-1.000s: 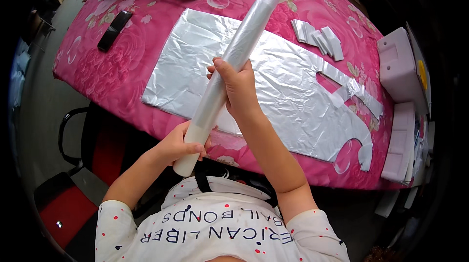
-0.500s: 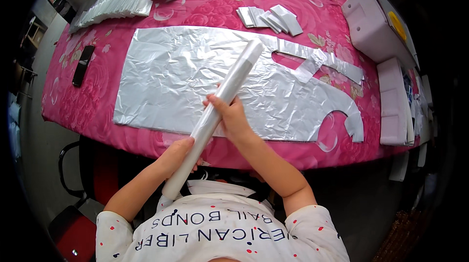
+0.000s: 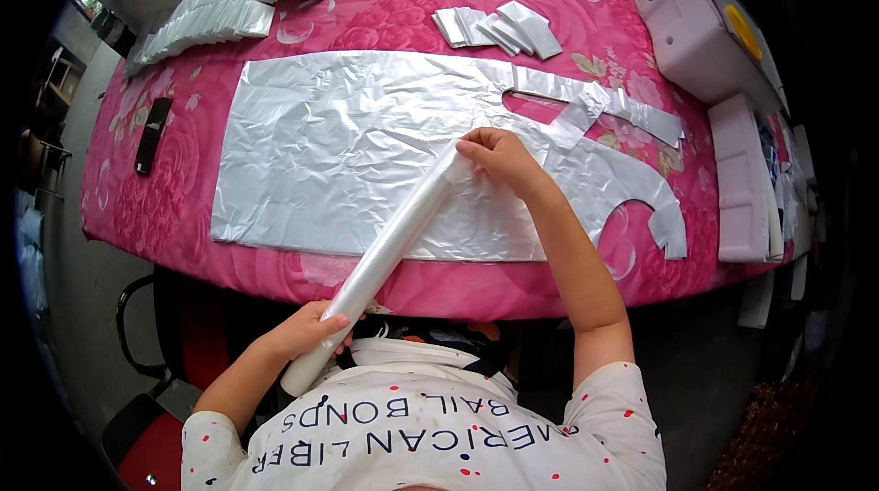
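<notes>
A long rolled-up piece of white plastic film (image 3: pixel 392 239) slants from my lap up over the table. My left hand (image 3: pixel 311 328) is wrapped round its lower part, near my shirt. At the upper end, my right hand (image 3: pixel 499 159) pinches the film between thumb and fingers. Beneath the roll, a large crinkled plastic sheet (image 3: pixel 302 143) lies flat, silvery white, with rounded cut-outs and narrow strips at its right end, like an apron. One folded strip (image 3: pixel 579 117) lies across the upper cut-out.
A pink flowered cloth (image 3: pixel 119 198) covers the table. Many folded plastic packets (image 3: pixel 206 24) stand in rows at the far left; several more (image 3: pixel 499 28) lie behind the sheet. A dark oblong object (image 3: pixel 153 136) lies at left. White foam boxes (image 3: pixel 687 42) line the right edge.
The roll has come down toward me, its upper end lower on the sheet. My right hand has shifted from the roll's middle to its upper end; my left hand has slid lower with it.
</notes>
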`<move>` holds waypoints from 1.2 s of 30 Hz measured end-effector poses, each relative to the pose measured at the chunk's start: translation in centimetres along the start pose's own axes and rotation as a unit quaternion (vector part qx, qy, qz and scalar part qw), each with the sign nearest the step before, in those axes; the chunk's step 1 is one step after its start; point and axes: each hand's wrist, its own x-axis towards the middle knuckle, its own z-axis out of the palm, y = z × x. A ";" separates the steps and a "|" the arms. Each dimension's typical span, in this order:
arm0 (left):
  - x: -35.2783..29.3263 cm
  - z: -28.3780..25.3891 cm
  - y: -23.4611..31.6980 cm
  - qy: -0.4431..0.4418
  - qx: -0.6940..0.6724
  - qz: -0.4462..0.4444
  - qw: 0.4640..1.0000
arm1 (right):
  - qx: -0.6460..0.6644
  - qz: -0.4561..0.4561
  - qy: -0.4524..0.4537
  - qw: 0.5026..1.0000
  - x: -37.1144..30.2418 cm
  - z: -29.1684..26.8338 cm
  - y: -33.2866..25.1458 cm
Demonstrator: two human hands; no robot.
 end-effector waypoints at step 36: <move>9.2 2.9 10.5 0.121 0.589 0.576 0.554 | -0.218 -0.136 0.113 0.960 5.5 -4.5 -0.6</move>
